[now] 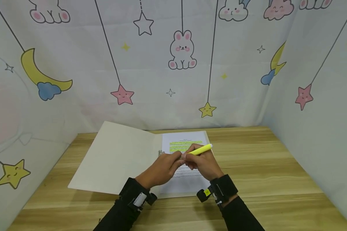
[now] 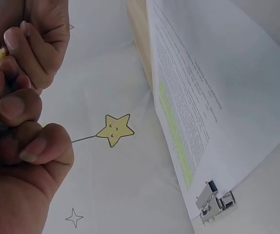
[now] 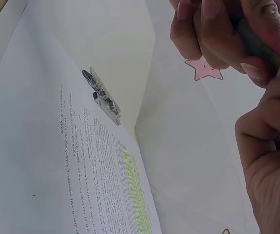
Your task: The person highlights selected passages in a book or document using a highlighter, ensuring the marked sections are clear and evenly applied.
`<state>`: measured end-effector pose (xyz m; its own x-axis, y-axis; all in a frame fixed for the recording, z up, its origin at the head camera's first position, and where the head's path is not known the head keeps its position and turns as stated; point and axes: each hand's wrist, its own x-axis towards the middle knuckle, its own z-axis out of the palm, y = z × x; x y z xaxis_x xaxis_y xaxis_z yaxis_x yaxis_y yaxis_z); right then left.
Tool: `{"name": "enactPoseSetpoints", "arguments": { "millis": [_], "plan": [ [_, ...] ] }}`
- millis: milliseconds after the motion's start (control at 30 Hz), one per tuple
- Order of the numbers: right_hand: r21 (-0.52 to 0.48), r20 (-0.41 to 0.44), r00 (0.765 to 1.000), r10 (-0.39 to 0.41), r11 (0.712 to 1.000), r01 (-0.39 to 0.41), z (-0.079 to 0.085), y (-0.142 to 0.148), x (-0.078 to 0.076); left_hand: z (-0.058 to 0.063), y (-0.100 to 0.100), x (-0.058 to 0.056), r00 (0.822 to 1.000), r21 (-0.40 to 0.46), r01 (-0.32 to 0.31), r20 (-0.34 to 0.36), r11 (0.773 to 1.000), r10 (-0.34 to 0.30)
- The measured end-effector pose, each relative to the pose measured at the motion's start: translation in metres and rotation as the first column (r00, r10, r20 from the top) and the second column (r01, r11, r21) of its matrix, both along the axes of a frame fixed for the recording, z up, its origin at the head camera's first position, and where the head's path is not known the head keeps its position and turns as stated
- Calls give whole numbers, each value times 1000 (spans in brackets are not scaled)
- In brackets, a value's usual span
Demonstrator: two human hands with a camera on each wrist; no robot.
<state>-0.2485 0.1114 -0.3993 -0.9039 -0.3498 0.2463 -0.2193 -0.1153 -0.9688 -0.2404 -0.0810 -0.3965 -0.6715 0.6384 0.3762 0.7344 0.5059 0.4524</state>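
Observation:
Over the open folder, both hands meet at a yellow highlighter [image 1: 200, 149]. My right hand [image 1: 203, 162] grips its yellow barrel, and the pale rear end points up to the right. My left hand [image 1: 162, 168] curls its fingers and thumb round the other end, where a greyish cap [image 3: 257, 41] shows between the fingers in the right wrist view. The tip itself is hidden by the fingers. Below the hands lies a printed sheet [image 1: 185, 183], with a block of yellow-highlighted lines [image 1: 177, 146] near its top.
The folder's white cover [image 1: 112, 160] lies opened to the left, slightly raised off the wooden table [image 1: 263, 179]. A metal clip [image 2: 213, 202] holds the sheet at the fold. Behind and at the sides hangs a white cloth [image 1: 150, 70] printed with stars, moons and rabbits.

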Motion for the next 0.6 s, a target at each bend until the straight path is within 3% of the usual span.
{"name": "enactPoseSetpoints", "arguments": {
  "millis": [300, 600],
  "plan": [
    [-27, 42, 999, -19, 999, 21, -2, -2, -2, 3, -2, 0, 999, 43, 42, 0, 998, -42],
    [-151, 133, 988, 82, 987, -61, -2, -1, -1, 3, -2, -2, 993, 37, 25, 116, 999, -29]
  ]
}}
